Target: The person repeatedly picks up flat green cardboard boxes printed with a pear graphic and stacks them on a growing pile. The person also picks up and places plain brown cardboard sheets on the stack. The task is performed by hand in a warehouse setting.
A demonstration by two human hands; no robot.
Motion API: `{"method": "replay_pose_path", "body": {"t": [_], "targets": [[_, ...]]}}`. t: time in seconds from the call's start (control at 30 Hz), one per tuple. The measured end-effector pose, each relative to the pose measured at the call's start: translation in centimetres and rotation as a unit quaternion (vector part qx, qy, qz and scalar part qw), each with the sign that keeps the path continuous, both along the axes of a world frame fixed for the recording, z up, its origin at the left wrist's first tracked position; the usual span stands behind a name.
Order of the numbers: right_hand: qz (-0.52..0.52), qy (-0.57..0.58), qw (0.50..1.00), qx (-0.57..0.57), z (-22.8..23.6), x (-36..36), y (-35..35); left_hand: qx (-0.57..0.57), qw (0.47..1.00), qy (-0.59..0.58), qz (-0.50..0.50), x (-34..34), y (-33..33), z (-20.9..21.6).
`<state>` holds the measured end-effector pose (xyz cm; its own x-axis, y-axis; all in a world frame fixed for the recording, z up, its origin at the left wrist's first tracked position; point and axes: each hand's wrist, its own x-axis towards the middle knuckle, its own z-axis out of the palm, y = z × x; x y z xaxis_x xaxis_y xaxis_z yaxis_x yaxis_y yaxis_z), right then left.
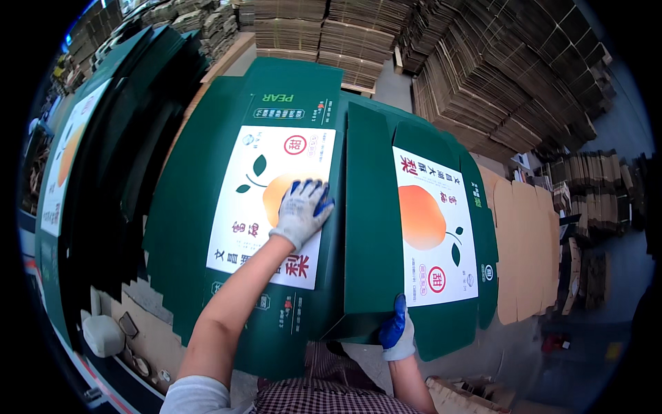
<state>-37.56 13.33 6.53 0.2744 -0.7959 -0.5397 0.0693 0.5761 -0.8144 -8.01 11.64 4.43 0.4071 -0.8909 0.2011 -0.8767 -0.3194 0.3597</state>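
Observation:
A green printed cardboard carton (276,107) lies opened out across the work surface before me, with a white panel showing an orange pear. My left hand (302,210), in a grey-white glove with blue, rests flat over that pear, fingers stretched out. To its right, a raised fold leads to a second green section (376,228) with a similar pear panel. I cannot tell whether both sections are one sheet. My right hand (398,332), gloved alike, grips the near edge of the right section, blue thumb on top; its other fingers are hidden beneath.
Green printed cardboard sheets (117,172) stand stacked on the left. Plain brown cardboard (527,252) extends beyond the right section. Tall piles of flat brown cardboard (496,83) fill the back. A white plastic jug (103,336) is at the lower left.

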Motion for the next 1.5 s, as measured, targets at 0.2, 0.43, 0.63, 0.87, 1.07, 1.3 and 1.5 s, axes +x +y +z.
{"method": "replay_pose_path", "body": {"t": [0.2, 0.43, 0.63, 0.87, 1.07, 1.3, 1.5], "targets": [[-0.025, 0.009, 0.999, 0.02, 0.0, 1.9, 0.8, -0.153, 0.975, 0.161, 0.017, 2.9, -5.2, -2.8], [0.116, 0.181, 0.975, -0.058, -2.1, -0.3, 1.9, -0.167, 0.97, 0.179, -0.002, 2.5, -4.5, -2.3], [0.216, 0.309, 0.925, -0.056, -0.2, 1.2, 1.4, -0.122, 0.982, 0.14, -0.016, 2.7, -4.5, -2.4], [0.248, 0.339, 0.899, -0.121, -2.0, -0.6, 2.2, -0.099, 0.985, 0.134, -0.036, 2.7, -4.4, -1.8], [0.137, 0.282, 0.95, 0.008, 0.7, 3.1, 0.9, -0.104, 0.986, 0.132, -0.023, 2.4, -4.5, -1.4], [0.16, 0.305, 0.939, -0.007, 0.5, 2.7, 0.7, -0.063, 0.994, 0.093, -0.016, 2.1, -4.7, -1.4], [0.132, 0.287, 0.948, 0.029, 0.6, 2.9, 0.4, -0.037, 0.995, 0.088, -0.019, 2.0, -4.8, -1.4]]}}
